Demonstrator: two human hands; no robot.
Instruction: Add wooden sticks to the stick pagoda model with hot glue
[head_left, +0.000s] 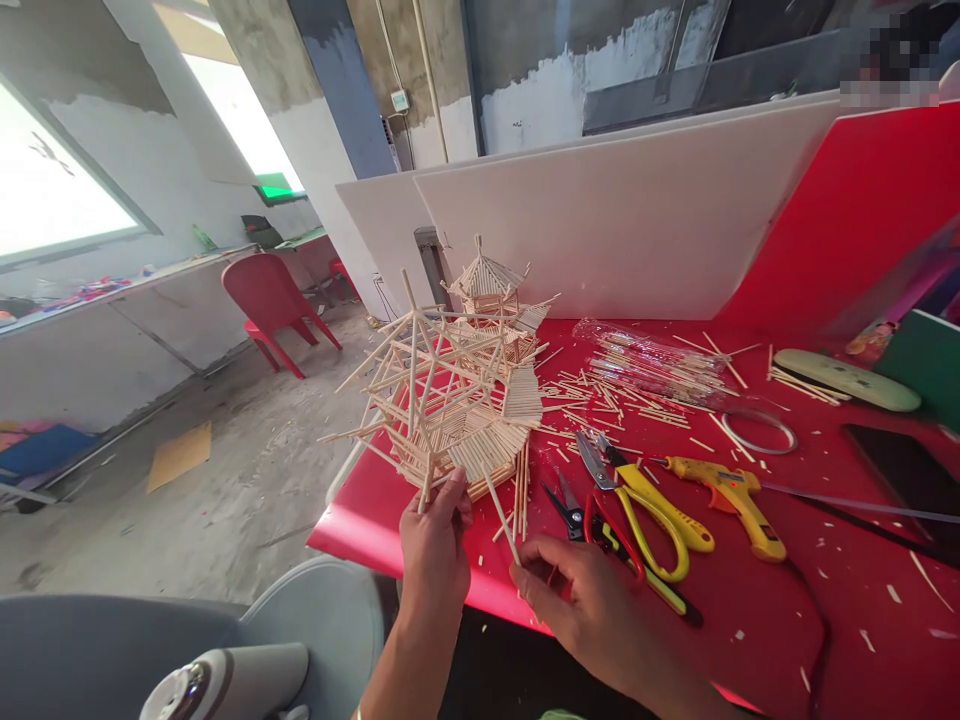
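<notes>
A model pavilion [517,395] built of thin wooden sticks stands at the near left corner of the red table. My left hand [437,530] grips its front edge, with the thumb on a slatted section and the fingers partly hidden below. Between the thumb and fingers of my right hand [574,600] is a single wooden stick [501,518], held slanting, its far end against or just over the slatted part. Whether that end touches cannot be made out. To the right of the model, close to my right hand, lie scissors and pliers [592,460].
A yellow hot glue gun [720,485], yellow-handled cutters [664,505], a clear bag of sticks [652,365] and a dark phone [900,460] lie on the red tabletop [757,620]. Loose sticks are scattered behind. A grey stool [337,610] and white bottle [232,680] are lower left.
</notes>
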